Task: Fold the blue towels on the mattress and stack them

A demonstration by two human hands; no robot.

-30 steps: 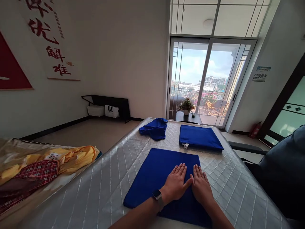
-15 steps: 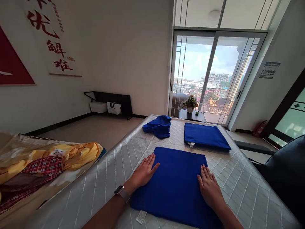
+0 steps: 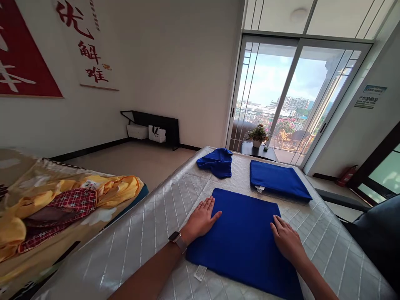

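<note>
While a folded blue cloth (image 3: 242,239) lies flat on the silvery quilted mattress (image 3: 156,229), the left hand (image 3: 199,220) rests on its left edge and the right hand (image 3: 287,239) on its right edge, both with fingers outstretched and gripping nothing. A white tag (image 3: 200,273) sticks out at the cloth's near edge; beyond lie a crumpled blue cloth (image 3: 218,162) and, to the right, another folded blue piece (image 3: 279,180).
</note>
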